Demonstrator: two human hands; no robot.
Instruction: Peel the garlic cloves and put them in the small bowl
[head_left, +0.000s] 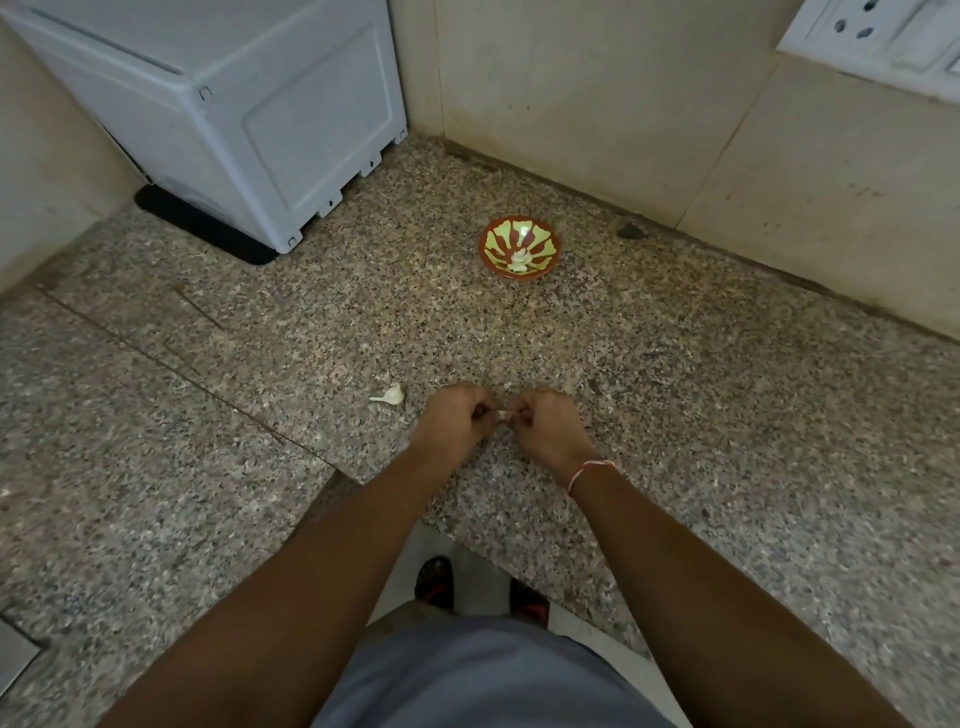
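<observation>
So we had both hands pinched in tight around one garlic clove (503, 414), held just above the desk (675, 395) near its front edge. Left hand (453, 422) had its fingertips closed on one end, right hand (546, 423) closed on the other, knuckles nearly touching. Only a sliver of white showed between them, so we couldn't tell how much skin was off.

The clove looked tiny and light, firm inside with papery skin that tears rather than stretches. Our take: grip it by the ends like that, get a nail under the skin at the root end and pull along the length. Once bare it probably gets a bit sticky and slippery, so a soft pinch, not a squeeze.

Just to the left of the left hand sat another white piece (389, 396) on the desk, an unpeeled clove or a scrap with a tail, hard to say which.

Further back, well apart from the hands, was the small bowl (540, 240), red with yellow-green stripes, with a couple of peeled cloves (519, 260) already in the bottom. So partway through, we reckoned.

Back left corner had a white plastic box (249, 119), and a socket plate (878, 36) was up on the wall at right.
</observation>
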